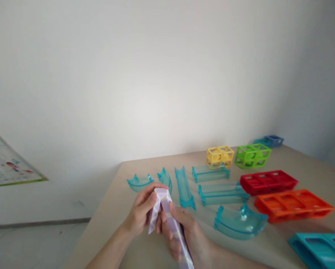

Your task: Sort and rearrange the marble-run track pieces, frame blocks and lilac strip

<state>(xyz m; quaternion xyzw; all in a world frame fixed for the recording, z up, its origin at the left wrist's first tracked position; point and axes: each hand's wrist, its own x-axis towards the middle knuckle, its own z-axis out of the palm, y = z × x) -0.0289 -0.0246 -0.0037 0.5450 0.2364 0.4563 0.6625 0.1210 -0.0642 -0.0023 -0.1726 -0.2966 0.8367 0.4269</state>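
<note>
A lilac-and-white snake puzzle (174, 227), made of wedge segments, is held between both hands above the table's near part. Its top is folded over, so a short arm hangs at the left and a longer one runs down to the lower right. My left hand (140, 211) pinches the short arm near the fold, thumb in front. My right hand (191, 233) is wrapped round the longer arm, its thumb pressed near the upper part. Some fingertips of both hands are hidden behind the puzzle.
Beyond the hands, the table (114, 209) bears several clear blue track pieces (184, 188). To the right are a red frame (268, 182), an orange frame (293, 205) and a teal frame (324, 248). Yellow (220, 156) and green (253, 155) frames stand near the wall.
</note>
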